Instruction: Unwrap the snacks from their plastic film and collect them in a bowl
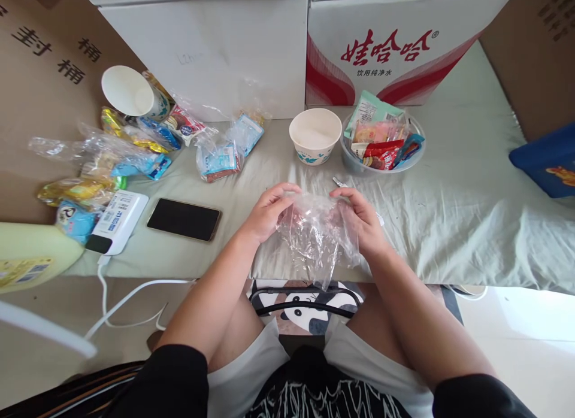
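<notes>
A thin, crumpled clear plastic bag (317, 241) hangs between my two hands at the front of the cloth-covered surface. My left hand (269, 211) grips its left upper edge, thumb and fingers closed on the film. On the other side my right hand (362, 217) pinches the bag's right upper edge. Just beyond lies a small metal item (338, 181), partly visible, whose kind I cannot make out. A white paper bowl (315, 150) stands behind my hands. To its right, a clear plastic bowl (381, 170) holds several wrapped snacks.
Left of my hands lie a black phone (184, 219) and a white power bank (128, 220) with a cable. Several packaged snacks (81, 190) and a tipped paper cup (130, 91) sit farther left. White boxes (202, 58) line the back; a blue object (545, 160) stands right.
</notes>
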{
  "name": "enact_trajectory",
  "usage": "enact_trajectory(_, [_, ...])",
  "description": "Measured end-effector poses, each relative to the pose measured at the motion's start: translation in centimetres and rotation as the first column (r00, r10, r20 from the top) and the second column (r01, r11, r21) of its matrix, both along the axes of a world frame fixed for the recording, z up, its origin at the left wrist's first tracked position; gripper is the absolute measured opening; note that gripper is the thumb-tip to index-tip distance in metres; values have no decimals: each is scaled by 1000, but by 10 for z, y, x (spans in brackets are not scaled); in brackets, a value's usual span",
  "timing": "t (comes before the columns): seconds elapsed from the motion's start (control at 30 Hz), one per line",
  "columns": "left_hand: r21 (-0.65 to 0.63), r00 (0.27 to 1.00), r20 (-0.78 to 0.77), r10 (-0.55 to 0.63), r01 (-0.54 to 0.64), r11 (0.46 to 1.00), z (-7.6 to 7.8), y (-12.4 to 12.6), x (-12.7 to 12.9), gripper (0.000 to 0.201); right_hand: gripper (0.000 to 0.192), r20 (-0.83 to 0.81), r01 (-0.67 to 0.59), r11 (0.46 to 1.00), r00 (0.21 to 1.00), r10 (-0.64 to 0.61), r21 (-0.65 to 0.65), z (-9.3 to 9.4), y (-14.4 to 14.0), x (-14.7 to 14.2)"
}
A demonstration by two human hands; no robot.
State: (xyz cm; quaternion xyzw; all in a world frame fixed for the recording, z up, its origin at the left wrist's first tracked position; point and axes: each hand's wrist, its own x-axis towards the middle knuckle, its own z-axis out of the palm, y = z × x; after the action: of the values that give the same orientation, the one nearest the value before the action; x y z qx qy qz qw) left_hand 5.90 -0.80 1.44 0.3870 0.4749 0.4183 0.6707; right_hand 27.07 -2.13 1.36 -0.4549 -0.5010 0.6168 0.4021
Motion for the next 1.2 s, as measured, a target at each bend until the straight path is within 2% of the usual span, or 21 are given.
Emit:
enact_trajectory(0.1, [-3, 999, 26, 20, -20, 1000, 3, 1, 1, 17, 33, 29, 23, 999, 999, -24, 26, 0, 0, 1])
enact_trajectory(0.2, [25, 998, 62, -14, 13, 1000, 4, 3, -1, 10, 25, 57, 25, 999, 998, -27, 40, -4, 0, 5])
enact_trajectory(0.3, [21, 991, 118, -69, 67, 998, 2, 4, -4, 21, 35, 82, 35, 996, 996, -43, 88, -10, 1, 9])
enact_trajectory(0.37, [5, 989, 129, -71, 71, 997, 0, 5, -5, 34, 46, 86, 47, 990, 995, -59, 133, -12, 1, 9])
enact_trajectory(0.43, [6, 991, 120, -56, 56, 998, -1, 5, -5, 43, 48, 67, 61, 986, 995, -72, 153, -13, 1, 8])
enact_trajectory(0.53, [48, 995, 101, -12, 8, 999, -1, 5, -3, 40, 42, -27, 79, 993, 997, -77, 84, -10, 2, 3])
enact_trajectory(0.6, [57, 995, 91, 28, -34, 998, 1, 4, -3, 41, 56, -79, 58, 998, 995, -58, 1, -9, 3, 0])
enact_trajectory(0.67, [40, 994, 89, 59, -62, 997, 2, 4, -3, 51, 60, -88, 19, 999, 996, -23, -51, -8, 4, -2])
enact_trajectory(0.73, [12, 993, 92, 67, -69, 998, 3, 5, -3, 62, 54, -74, 14, 998, 997, -18, -55, -7, 5, -3])
enact_trajectory(0.8, [-10, 995, 84, 52, -51, 999, 2, 5, -3, 64, 49, -66, 45, 998, 997, -48, -40, -6, 5, -3])
enact_trajectory(0.87, [-9, 997, 65, 33, -33, 999, 2, 5, -2, 59, 46, -52, 64, 997, 996, -66, -33, -6, 5, -2])
enact_trajectory(1.0, [14, 999, 48, 24, -24, 1000, 2, 5, -1, 50, 38, 55, -7, 1000, 998, 8, -19, -4, 5, -1])
enact_trajectory(1.2, [-54, 996, -44, -74, 72, 996, 0, 4, -3, 44, 32, 124, 3, 1000, 992, -6, 30, -3, 5, 0])
